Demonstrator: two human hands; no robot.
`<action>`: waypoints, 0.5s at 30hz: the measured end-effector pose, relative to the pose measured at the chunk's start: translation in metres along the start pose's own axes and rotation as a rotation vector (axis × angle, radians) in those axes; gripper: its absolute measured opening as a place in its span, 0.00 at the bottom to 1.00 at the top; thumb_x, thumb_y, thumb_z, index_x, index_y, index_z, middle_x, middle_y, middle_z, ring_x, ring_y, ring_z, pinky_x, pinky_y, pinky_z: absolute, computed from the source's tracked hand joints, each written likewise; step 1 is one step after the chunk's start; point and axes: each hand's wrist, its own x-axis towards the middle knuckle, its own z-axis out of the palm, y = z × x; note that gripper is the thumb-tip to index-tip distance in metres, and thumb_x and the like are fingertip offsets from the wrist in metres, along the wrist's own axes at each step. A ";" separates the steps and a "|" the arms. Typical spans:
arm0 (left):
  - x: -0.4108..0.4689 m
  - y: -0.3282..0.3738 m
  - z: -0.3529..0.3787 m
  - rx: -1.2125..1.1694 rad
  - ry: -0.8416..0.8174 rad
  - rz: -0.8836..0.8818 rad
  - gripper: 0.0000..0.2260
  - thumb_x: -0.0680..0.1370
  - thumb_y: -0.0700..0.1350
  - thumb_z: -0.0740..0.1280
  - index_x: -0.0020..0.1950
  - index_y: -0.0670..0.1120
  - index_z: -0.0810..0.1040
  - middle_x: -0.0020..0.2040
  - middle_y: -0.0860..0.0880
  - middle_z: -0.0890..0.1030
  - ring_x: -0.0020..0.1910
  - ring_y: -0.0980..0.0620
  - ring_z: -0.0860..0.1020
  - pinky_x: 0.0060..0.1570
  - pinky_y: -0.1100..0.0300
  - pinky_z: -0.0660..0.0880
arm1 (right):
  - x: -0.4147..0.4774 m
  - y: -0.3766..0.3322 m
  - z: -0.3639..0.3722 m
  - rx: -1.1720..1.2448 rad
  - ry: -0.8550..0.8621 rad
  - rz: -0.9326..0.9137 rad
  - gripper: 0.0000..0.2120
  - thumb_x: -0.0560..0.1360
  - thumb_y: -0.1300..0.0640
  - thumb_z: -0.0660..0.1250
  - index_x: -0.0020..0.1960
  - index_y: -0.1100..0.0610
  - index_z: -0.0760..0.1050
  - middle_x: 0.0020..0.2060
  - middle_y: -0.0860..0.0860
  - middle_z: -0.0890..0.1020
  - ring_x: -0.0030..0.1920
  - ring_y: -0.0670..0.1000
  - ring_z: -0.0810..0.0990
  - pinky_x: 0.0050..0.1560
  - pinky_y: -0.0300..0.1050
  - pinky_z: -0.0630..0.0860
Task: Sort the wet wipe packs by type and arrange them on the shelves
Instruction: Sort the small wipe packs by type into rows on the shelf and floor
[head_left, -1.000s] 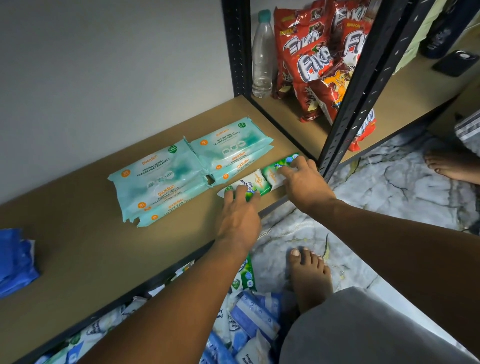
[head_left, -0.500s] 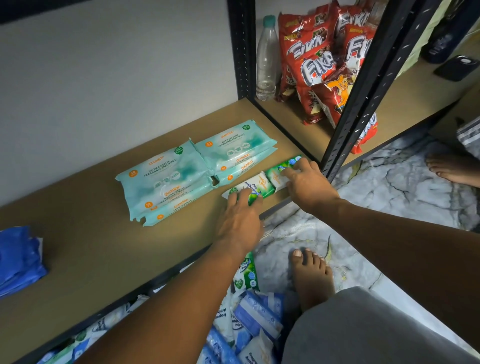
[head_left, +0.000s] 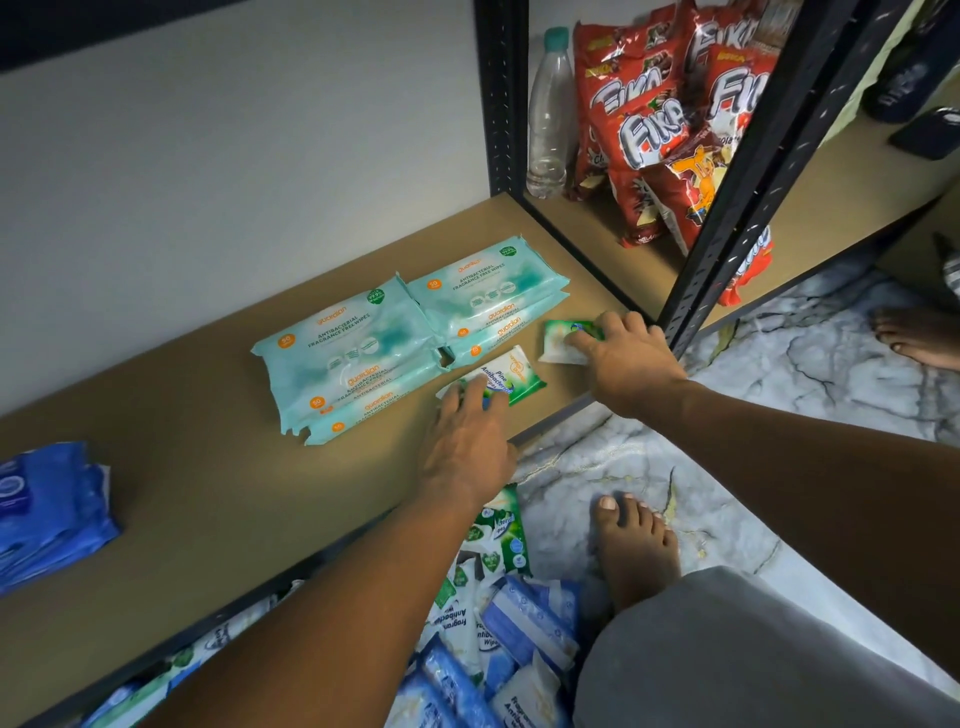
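Where the earlier views have the two small green packs touching end to end, they now lie apart on the shelf board (head_left: 182, 467), with bare board between them. The left hand (head_left: 467, 447) lies open with its fingers laid fairly straight on the near end of the Pine Antibacterial pack (head_left: 511, 376), pressing rather than gripping. That pack sits just beside the front corner of the teal Guardian antibacterial packs (head_left: 348, 358), which are stacked in two piles side by side. The right hand (head_left: 628, 364) is likewise open, fingers spread flat over the other small green pack (head_left: 563, 338). It has slid this one to the right, so the pack now rests near the black upright post (head_left: 727, 208) at the end of the shelf. Neither pack is lifted; both are flat on the board near its front edge. The move looks like a spacing-out of the green type into its own row in front of the teal ones. Sorting seems far from over: blue packs (head_left: 47, 509) sit well apart at the left end of the board, and many loose packs (head_left: 493, 649), green and blue mixed, are heaped on the floor below. Fika snack bags (head_left: 654, 135) and a water bottle (head_left: 548, 114) stand untouched in the next bay.
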 end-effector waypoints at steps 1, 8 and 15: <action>-0.003 -0.004 -0.001 0.003 0.002 -0.008 0.25 0.78 0.49 0.64 0.74 0.47 0.64 0.77 0.45 0.57 0.76 0.42 0.54 0.74 0.47 0.60 | -0.001 -0.003 -0.002 -0.025 0.012 0.013 0.23 0.79 0.48 0.57 0.73 0.44 0.61 0.63 0.57 0.67 0.61 0.60 0.66 0.61 0.58 0.68; -0.014 -0.008 0.001 -0.022 -0.013 -0.028 0.26 0.78 0.49 0.63 0.75 0.46 0.62 0.78 0.45 0.55 0.77 0.42 0.52 0.75 0.49 0.57 | -0.007 -0.026 -0.006 0.409 -0.186 0.183 0.36 0.78 0.32 0.52 0.79 0.52 0.55 0.68 0.64 0.61 0.67 0.66 0.66 0.67 0.58 0.66; -0.015 -0.006 0.004 -0.042 0.003 -0.012 0.28 0.78 0.48 0.63 0.77 0.48 0.60 0.77 0.44 0.56 0.76 0.41 0.52 0.75 0.48 0.56 | -0.012 -0.007 0.000 0.246 0.090 -0.077 0.19 0.80 0.48 0.57 0.67 0.55 0.70 0.65 0.57 0.70 0.63 0.58 0.69 0.61 0.56 0.70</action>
